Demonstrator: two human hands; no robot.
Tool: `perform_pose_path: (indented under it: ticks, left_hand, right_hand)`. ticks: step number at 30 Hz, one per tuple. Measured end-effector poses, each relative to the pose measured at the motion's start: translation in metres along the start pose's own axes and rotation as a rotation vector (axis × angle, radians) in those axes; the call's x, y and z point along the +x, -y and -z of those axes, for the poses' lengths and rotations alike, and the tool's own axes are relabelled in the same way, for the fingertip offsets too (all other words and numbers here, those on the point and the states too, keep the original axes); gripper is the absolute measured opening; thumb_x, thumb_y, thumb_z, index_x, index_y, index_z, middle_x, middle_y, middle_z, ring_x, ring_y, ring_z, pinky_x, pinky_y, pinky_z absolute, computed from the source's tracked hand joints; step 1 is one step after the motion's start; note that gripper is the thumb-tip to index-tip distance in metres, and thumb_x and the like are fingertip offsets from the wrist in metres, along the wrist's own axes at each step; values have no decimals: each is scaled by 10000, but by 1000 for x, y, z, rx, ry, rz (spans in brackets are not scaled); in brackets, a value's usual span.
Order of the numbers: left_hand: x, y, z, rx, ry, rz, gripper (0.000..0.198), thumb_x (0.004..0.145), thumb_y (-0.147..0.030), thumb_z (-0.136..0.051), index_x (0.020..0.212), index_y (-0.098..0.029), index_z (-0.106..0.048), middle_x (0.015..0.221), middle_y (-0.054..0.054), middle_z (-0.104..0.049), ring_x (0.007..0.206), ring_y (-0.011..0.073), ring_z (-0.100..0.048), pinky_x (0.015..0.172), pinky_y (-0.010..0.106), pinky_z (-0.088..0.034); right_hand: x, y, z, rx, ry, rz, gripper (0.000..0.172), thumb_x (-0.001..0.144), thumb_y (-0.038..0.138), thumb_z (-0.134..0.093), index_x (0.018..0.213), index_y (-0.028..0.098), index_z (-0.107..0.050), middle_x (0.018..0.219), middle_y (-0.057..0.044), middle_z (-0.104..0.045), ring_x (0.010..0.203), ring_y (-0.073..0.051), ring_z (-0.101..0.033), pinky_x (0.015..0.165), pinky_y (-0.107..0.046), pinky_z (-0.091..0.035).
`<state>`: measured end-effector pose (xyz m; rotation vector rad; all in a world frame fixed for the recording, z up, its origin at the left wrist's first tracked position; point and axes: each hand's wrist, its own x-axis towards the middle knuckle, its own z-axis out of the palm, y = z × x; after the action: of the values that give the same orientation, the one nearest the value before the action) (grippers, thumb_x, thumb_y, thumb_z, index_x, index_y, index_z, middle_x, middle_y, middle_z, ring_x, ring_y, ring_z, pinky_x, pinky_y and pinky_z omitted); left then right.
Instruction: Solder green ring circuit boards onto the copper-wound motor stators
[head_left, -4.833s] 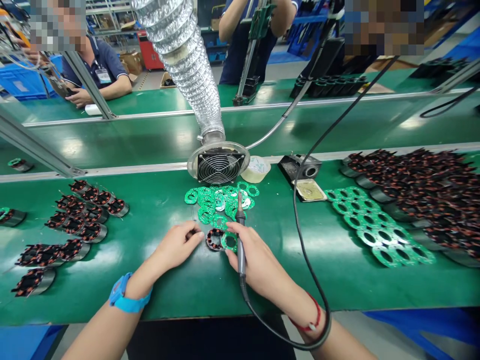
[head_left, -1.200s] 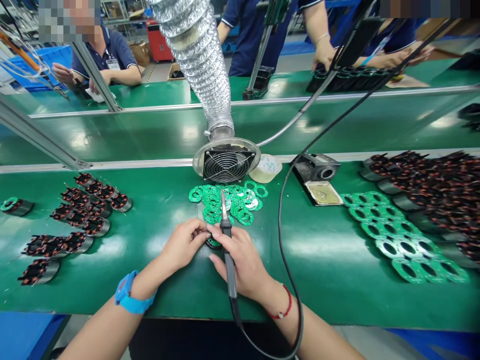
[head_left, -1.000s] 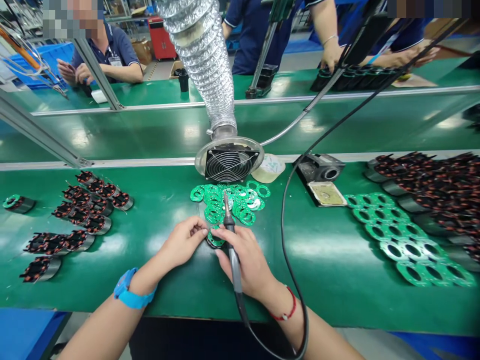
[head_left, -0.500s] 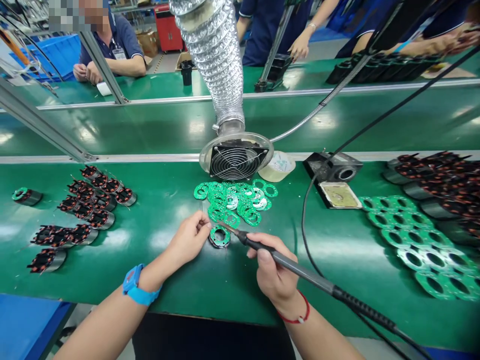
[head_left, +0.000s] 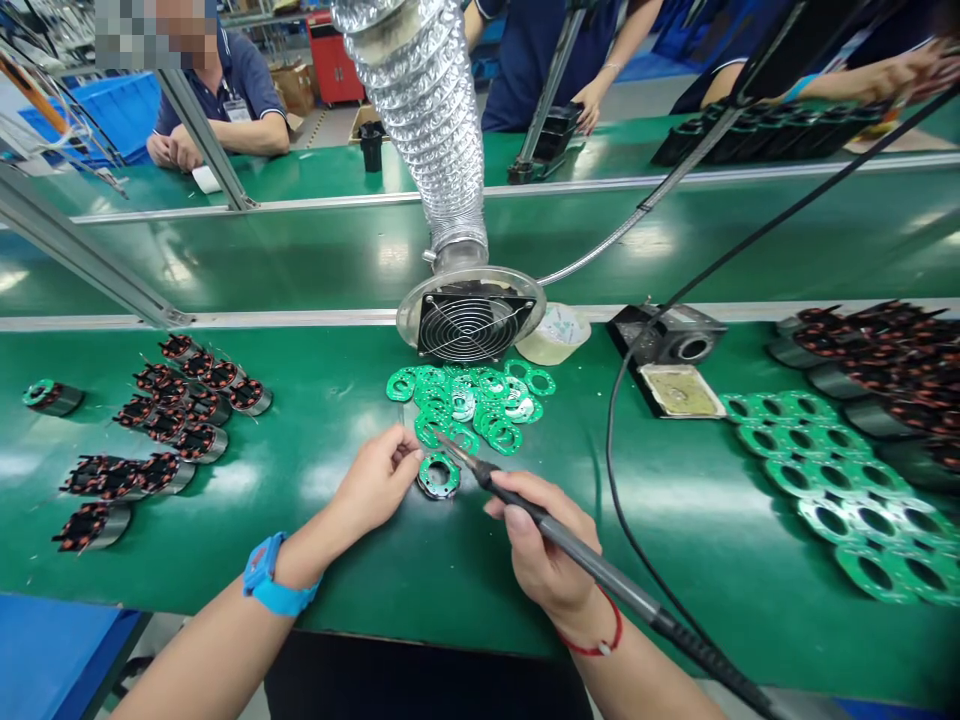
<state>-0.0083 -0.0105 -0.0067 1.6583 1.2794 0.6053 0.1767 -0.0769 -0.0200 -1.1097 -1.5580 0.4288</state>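
Note:
A wound stator capped with a green ring board (head_left: 439, 474) sits on the green bench in front of me. My left hand (head_left: 371, 483) rests just left of it, fingers curled in a pinch at its edge; what they pinch is too small to make out. My right hand (head_left: 544, 545) grips a black soldering iron (head_left: 570, 546) like a pen, its tip pointing up-left onto the ring board's far rim. Just beyond lies a loose pile of green ring boards (head_left: 469, 400).
A fume fan (head_left: 471, 318) on a foil duct stands behind the pile, a tape roll (head_left: 553, 333) and iron stand (head_left: 667, 345) to its right. Wound stators (head_left: 161, 425) lie at left, more ring boards (head_left: 825, 470) and stators (head_left: 877, 355) at right. Other people work across the belt.
My right hand turned the soldering iron from upright to slanting down-right, with its tip now on the ring board. The left hand stayed beside the stator.

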Motion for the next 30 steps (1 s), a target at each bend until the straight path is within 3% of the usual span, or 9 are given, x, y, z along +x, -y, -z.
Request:
perform_pose_path:
  ticks: [3, 7, 9, 13, 15, 19, 24, 27, 30]
  left_hand:
    - [1, 0, -1, 1, 4, -4, 93, 843, -235, -469, 779, -174, -499, 650, -42, -489, 602, 107, -441, 577, 230, -337]
    - [1, 1, 0, 17, -5, -21, 94, 840, -227, -468, 770, -174, -498, 663, -35, -489, 618, 113, -442, 589, 235, -348]
    - [0, 3, 4, 17, 14, -31, 69, 836, -208, -464, 848, -168, -519, 735, -17, -520, 660, 119, -463, 621, 240, -374]
    - [-4, 7, 20, 44, 251, -95, 360, 767, -114, -510, 1121, -179, -499, 1010, 31, -567, 872, 142, -517, 780, 259, -418]
    - [-5, 8, 26, 75, 322, -107, 288, 767, -102, -505, 1043, -178, -537, 980, 24, -585, 879, 144, -520, 797, 262, -411]
    - [-2, 7, 26, 28, 247, -39, 52, 804, -182, -502, 792, -165, -550, 760, -8, -567, 715, 126, -491, 666, 246, -385]
    - [0, 6, 13, -328, 180, 61, 130, 718, -248, -602, 786, -148, -555, 741, -11, -567, 684, 115, -507, 654, 239, -402]
    - [0, 6, 7, -408, 166, 66, 156, 697, -262, -624, 781, -141, -573, 754, 0, -588, 710, 122, -534, 692, 249, -420]
    - [0, 5, 5, -417, 149, 60, 141, 702, -263, -620, 765, -142, -581, 753, 4, -601, 726, 125, -547, 714, 250, -425]
  right_hand:
    - [3, -1, -7, -27, 68, -59, 358, 928, 183, -452, 1278, 251, -469, 926, -39, -724, 866, -195, -676, 792, -373, -540]
    - [9, -2, -15, -156, 328, -10, 463, 883, 175, -500, 1332, 247, -412, 1199, -86, -633, 1099, -235, -579, 920, -436, -493]
    - [10, -3, -17, -181, 405, 27, 513, 858, 153, -500, 1350, 236, -383, 1259, -101, -580, 1122, -247, -552, 930, -457, -486]
    - [9, -6, -18, -226, 386, -8, 461, 855, 149, -510, 1297, 225, -401, 1149, -103, -600, 1028, -247, -571, 863, -448, -515]
    - [8, -8, -18, -253, 370, -16, 432, 856, 173, -536, 1268, 218, -414, 1124, -105, -604, 1006, -254, -571, 850, -451, -519]
    - [6, -11, -20, -290, 343, 21, 425, 863, 210, -563, 1260, 212, -413, 1096, -106, -616, 948, -256, -571, 808, -442, -527]
    - [6, -7, -21, -293, 321, 102, 508, 864, 224, -566, 1329, 215, -361, 1144, -118, -610, 948, -259, -560, 799, -453, -513]
    - [6, -1, -22, -244, 321, 208, 556, 859, 171, -545, 1366, 228, -324, 1239, -117, -582, 1033, -260, -538, 848, -461, -486]
    - [6, 2, -22, -238, 324, 300, 577, 850, 130, -534, 1378, 217, -318, 1165, -103, -630, 1066, -260, -527, 868, -465, -467]
